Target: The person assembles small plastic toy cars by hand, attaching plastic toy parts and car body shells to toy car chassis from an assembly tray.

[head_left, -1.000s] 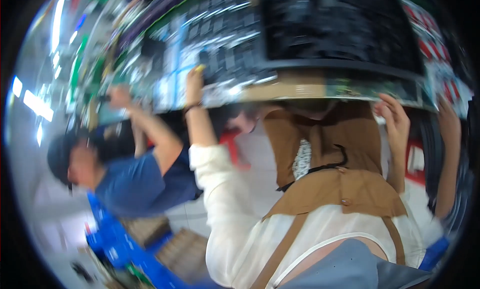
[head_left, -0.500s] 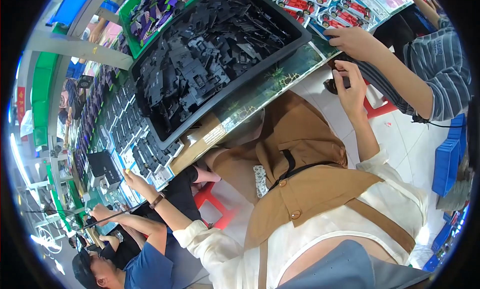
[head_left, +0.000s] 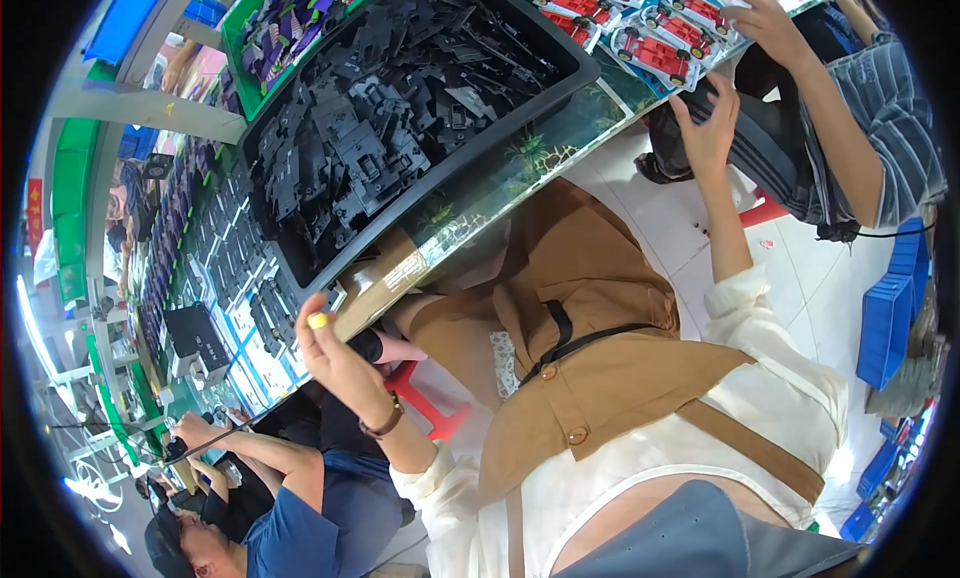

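My left hand [head_left: 342, 366] is raised off the table's front edge, below the near corner of a large black bin [head_left: 400, 200]. Its fingers are stretched out with nothing visible between them, and a yellow cover or tape sits on one finger. Black flat plastic parts [head_left: 375, 143] fill the bin in a loose heap. At the right, my right hand [head_left: 710, 136] is open, thumb and fingers apart, by the table edge. Nearest to it are red toy car chassis [head_left: 655, 56] with dark wheels, laid in rows on white pieces.
Rows of black parts on white pieces [head_left: 262, 313] lie left of the bin, beside a black box [head_left: 195, 340]. A green crate [head_left: 237, 53] with purple pieces stands behind. A co-worker's hand [head_left: 765, 23] is over the cars; another person [head_left: 290, 508] sits left.
My left hand has come away from the left rows, toward the right. My right hand has risen toward the cars and spread its fingers. The co-worker's hand has moved up and right.
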{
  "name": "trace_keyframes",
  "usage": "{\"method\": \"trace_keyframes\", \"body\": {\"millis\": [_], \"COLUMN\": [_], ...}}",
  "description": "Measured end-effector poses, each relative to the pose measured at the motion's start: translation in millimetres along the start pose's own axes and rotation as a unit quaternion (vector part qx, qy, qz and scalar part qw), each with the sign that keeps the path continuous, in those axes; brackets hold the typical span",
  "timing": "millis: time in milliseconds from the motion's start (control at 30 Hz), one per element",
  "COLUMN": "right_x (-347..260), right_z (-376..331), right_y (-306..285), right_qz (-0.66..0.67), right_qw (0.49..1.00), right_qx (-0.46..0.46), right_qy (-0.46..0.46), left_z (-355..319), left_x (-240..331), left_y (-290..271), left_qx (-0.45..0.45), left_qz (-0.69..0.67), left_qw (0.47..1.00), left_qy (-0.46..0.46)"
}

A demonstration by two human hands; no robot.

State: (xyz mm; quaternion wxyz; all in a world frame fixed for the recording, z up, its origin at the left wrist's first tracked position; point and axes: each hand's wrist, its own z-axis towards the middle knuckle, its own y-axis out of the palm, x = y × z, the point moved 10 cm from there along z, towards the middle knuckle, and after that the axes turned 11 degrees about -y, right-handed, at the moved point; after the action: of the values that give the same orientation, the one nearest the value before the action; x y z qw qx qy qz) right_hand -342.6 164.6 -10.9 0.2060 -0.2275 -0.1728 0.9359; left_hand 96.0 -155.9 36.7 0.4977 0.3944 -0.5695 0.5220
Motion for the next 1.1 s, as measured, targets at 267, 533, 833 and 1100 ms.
{"method": "trace_keyframes", "body": {"millis": [267, 533, 833, 1100], "right_x": [48, 53, -70, -263], "right_z": [5, 1, 59, 19], "right_y": [37, 55, -30, 37], "right_qz": [0.049, 0.045, 0.082, 0.322], "right_qw": [0.990, 0.981, 0.991, 0.901], "right_qx": [-0.079, -0.159, -0.104, -0.265], "right_qy": [0.111, 0.106, 0.024, -0.122], "left_z": [-18, -33, -80, -66], "left_x": [-3, -3, -13, 13], "left_y": [68, 102, 182, 163], "left_qx": [-0.133, -0.217, -0.425, -0.314], "left_qz": [-0.059, -0.068, -0.274, -0.597], "left_qw": [0.989, 0.974, 0.855, 0.727], "left_qy": [0.006, -0.020, -0.114, -0.129]}}
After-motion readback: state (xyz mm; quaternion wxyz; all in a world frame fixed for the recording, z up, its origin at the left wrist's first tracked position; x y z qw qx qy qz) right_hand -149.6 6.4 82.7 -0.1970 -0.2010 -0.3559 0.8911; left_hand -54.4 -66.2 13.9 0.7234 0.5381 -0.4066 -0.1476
